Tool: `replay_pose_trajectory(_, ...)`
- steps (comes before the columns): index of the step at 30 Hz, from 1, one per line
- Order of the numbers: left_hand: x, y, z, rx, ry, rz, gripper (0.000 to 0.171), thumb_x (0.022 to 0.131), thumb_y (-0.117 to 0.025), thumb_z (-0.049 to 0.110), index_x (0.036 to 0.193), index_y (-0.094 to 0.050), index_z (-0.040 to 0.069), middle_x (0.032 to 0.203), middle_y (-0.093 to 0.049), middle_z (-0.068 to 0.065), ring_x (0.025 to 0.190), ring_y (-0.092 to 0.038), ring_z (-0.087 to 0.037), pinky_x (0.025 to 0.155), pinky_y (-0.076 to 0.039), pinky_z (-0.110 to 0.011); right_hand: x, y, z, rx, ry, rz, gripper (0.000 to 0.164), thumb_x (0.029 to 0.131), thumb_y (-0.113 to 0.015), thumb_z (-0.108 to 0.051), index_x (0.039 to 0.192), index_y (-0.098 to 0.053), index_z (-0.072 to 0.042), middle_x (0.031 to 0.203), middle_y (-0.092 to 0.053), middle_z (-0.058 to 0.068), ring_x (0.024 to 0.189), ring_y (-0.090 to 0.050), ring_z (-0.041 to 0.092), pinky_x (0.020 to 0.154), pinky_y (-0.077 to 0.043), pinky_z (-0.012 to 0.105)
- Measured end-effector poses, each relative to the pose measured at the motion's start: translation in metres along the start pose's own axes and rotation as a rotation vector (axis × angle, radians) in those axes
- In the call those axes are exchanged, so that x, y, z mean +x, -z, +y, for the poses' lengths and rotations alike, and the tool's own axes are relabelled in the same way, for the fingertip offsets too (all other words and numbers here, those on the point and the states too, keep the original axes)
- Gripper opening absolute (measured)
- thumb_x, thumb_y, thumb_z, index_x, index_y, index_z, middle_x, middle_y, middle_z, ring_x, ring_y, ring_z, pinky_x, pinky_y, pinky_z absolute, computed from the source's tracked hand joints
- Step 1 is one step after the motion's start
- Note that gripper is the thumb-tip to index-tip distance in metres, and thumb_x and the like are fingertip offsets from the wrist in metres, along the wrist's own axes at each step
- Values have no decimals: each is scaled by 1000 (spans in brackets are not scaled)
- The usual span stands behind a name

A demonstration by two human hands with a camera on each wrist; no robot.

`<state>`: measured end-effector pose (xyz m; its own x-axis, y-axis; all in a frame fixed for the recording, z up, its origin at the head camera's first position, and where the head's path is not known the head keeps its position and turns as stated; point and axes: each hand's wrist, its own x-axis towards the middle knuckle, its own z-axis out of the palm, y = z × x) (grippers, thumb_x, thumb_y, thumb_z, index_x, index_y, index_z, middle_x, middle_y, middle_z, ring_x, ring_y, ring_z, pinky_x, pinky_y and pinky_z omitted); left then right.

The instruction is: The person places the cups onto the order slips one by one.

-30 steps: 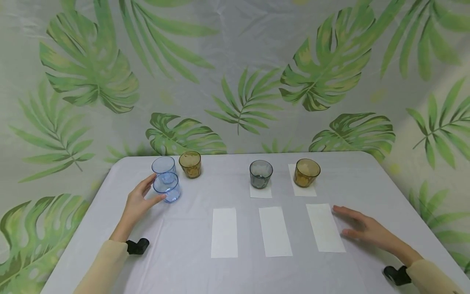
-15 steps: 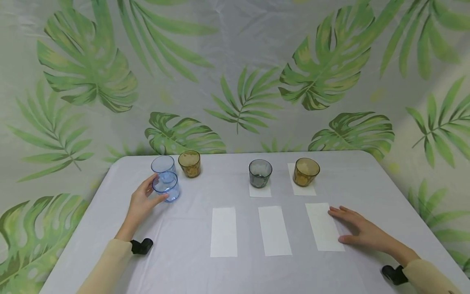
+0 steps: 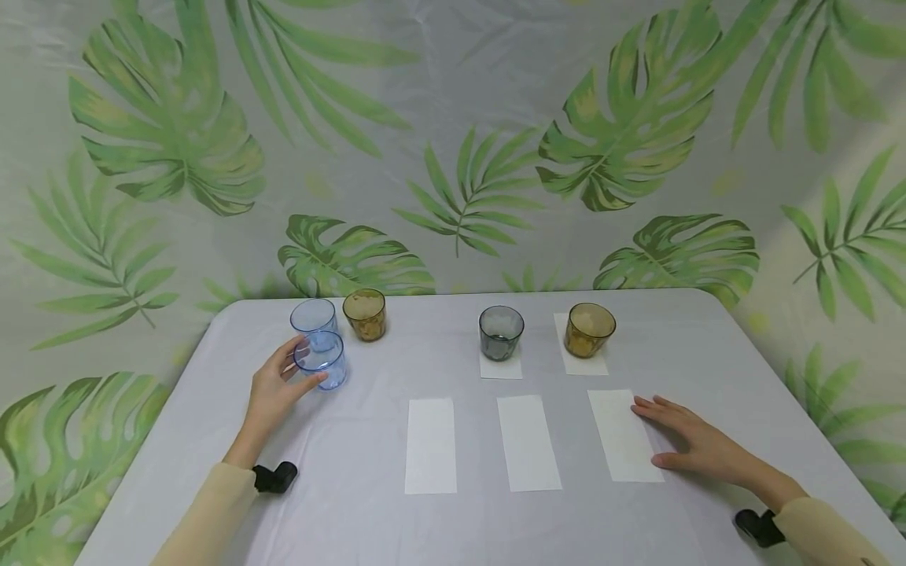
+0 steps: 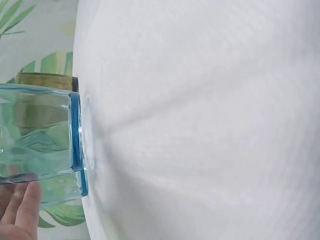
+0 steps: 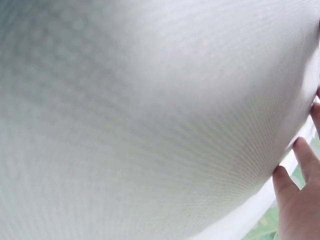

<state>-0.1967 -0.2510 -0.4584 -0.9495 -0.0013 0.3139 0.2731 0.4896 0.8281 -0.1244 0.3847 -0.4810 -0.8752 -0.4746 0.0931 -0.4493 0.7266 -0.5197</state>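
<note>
Gripping the near blue glass (image 3: 333, 366), the left hand (image 3: 274, 391) has its thumb on the near side and its fingers round the far left side, pinching the glass between them. Over the last second that hand has shifted slightly inward, while the glass has hardly moved; the hold looks settled to me, though the glass has not been carried anywhere so far. It is at the left of the table (image 3: 354, 487), in front of the far blue glass (image 3: 313, 316) and overlapping it in the head view (whether the two touch, or its base is off the table, I cannot tell). The left amber glass (image 3: 365, 316) stands just right of them.

The right hand (image 3: 697, 448) has moved too: its fingertips, just beside the right card (image 3: 621, 440) a second ago, now reach over its edge. Its fingers extend forward, thumb spread apart; whether they press down is unclear. The smoky glass (image 3: 501, 336) and right amber glass (image 3: 591, 334) have stayed on their back cards (image 3: 502, 370).
</note>
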Motion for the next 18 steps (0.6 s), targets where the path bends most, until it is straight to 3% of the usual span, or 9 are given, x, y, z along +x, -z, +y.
replay_pose_trajectory(4, -2, -1, 4, -9, -10, -8, 74, 79, -80, 11, 141, -42, -1, 136, -50, -19, 123, -49, -34, 96, -40, -13, 0, 0, 0, -4, 8, 4, 71, 79, -77, -32, 140, -47, -11, 148, -35, -16, 133, -8, -12, 110, -19, 42)
replay_pose_trajectory(6, -3, -2, 8, -22, -19, -13, 73, 78, -80, 10, 140, -43, -2, 136, -50, -19, 123, -49, -34, 94, -39, -9, 0, 0, 0, -8, 12, 8, 71, 79, -77, -32, 140, -48, -11, 148, -35, -16, 133, -8, -13, 110, -19, 40)
replay_pose_trajectory(12, -2, -11, 23, -36, -13, -62, 72, 78, -81, 12, 139, -44, -2, 137, -49, -20, 123, -48, -35, 99, -42, -23, 0, 1, -2, 1, 4, -2, 70, 79, -77, -32, 139, -48, -9, 148, -35, -17, 131, -7, -15, 98, -29, 60)
replay_pose_trajectory(15, 0, -18, 29, -43, -36, -93, 73, 77, -81, 12, 139, -44, -2, 137, -48, -20, 123, -48, -35, 99, -42, -27, 0, 2, -1, -10, -4, 0, 71, 78, -77, -33, 139, -49, -10, 147, -36, -17, 132, -9, -14, 103, -28, 50)
replay_pose_trajectory(18, 0, -27, 35, -62, -79, -118, 74, 76, -82, 10, 139, -45, -2, 135, -49, -21, 122, -48, -36, 99, -43, -28, 2, 3, -1, -25, -5, -5, 71, 78, -77, -35, 139, -49, -11, 147, -36, -18, 135, -12, -8, 102, -30, 52)
